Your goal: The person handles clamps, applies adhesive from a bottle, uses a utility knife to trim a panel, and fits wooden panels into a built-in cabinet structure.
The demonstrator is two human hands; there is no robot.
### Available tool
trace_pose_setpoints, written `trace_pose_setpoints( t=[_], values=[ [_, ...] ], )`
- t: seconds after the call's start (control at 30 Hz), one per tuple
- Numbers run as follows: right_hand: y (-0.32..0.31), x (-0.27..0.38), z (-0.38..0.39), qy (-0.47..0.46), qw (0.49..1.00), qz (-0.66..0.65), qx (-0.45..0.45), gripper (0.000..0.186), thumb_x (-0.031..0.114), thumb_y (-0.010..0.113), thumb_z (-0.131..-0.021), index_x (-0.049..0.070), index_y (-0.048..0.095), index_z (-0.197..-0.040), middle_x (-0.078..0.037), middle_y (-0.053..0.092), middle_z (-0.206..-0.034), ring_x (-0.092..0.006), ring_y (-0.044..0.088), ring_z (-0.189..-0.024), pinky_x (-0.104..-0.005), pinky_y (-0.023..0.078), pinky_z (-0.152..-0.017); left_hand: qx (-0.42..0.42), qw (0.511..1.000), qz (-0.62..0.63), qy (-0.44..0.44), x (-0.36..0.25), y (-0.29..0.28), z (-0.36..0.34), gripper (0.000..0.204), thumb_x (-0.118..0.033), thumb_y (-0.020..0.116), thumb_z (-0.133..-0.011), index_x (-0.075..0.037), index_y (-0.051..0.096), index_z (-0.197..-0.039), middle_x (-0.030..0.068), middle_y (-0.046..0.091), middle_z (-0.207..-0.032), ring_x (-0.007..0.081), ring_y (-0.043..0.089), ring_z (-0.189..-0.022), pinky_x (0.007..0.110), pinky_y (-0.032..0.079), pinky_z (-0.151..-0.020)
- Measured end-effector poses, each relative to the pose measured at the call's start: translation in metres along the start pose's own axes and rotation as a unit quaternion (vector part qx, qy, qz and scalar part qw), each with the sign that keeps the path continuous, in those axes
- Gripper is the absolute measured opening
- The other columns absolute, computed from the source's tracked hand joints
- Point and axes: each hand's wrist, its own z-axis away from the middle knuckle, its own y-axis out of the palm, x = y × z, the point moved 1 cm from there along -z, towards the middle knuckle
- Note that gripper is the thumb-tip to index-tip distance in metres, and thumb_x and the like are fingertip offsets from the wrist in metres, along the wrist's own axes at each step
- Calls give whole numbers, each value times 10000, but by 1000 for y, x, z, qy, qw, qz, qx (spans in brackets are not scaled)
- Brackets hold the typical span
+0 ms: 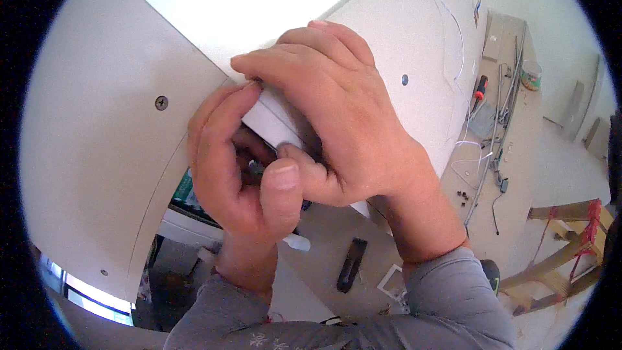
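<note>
In front of a pale board, my two hands meet around a small white piece with a flat face and straight edges (271,123). My left hand (217,149) is curled at its lower left, fingertips on its upper corner and thumb bent inward. My right hand (350,113) arches over the top and right side, its thumb tip pressing the lower edge. Much of the piece is hidden by my fingers, so its exact kind does not show. Below the piece, a dark gap lies within the curl of my left hand.
A cross-head screw (161,103) sits in the left board (97,136). At right, a long board (483,201) carries a red-black screwdriver (480,88), thin rods, cables and a clear jar (531,75). A wooden ladder (564,253) stands lower right. Below lies a black bar-shaped object (352,265).
</note>
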Motion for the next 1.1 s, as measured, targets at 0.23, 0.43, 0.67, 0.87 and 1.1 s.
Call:
trace_pose_setpoints(
  t=[0.23, 0.43, 0.67, 0.87, 1.1],
  values=[
    [8, -13, -1, -42, 996, -11, -76, 501, 259, 649, -636, 52, 647, -1091, -124, 665, -987, -341, 616, -1019, -493, 420, -995, -96, 994, 4, -55, -3, 24, 6, 502, -233, 595, -928, 61, 526, -1328, 221, 581, -1300, 284, 598, -1100, 382, 494, -932],
    [18, -21, 10, -66, 986, -40, -148, 393, 245, 664, -620, 99, 707, -983, -91, 685, -882, -324, 650, -911, -473, 483, -864, -166, 985, -32, -38, 2, 34, 5, 420, -151, 715, -897, 38, 617, -1259, 225, 676, -1210, 311, 677, -1053, 420, 565, -909],
    [-3, 26, 111, 206, 901, 29, -380, 459, 238, 602, -835, 14, 581, -1234, -193, 608, -1197, -346, 585, -1140, -427, 433, -1042, -120, 991, -57, -34, -8, 28, 7, 309, -154, 748, -879, 20, 699, -1130, 204, 734, -1040, 289, 718, -897, 372, 595, -765],
    [41, 128, 297, 509, 780, 169, -324, 451, 243, 489, -951, -3, 495, -1329, -216, 465, -1432, -356, 428, -1351, -441, 317, -1153, -103, 984, -147, -1, 7, 16, 12, 380, -279, 819, -850, 4, 719, -1084, 73, 678, -738, 132, 615, -635, 279, 474, -542],
    [58, 121, 333, 508, 720, 283, -379, 430, 267, 509, -935, 21, 548, -1285, -222, 495, -1416, -389, 473, -1299, -468, 363, -1111, -84, 966, -238, -60, 23, 3, 1, 571, -538, 819, -770, 26, 744, -827, 150, 727, -771, 235, 666, -660, 389, 534, -620]
  ],
)
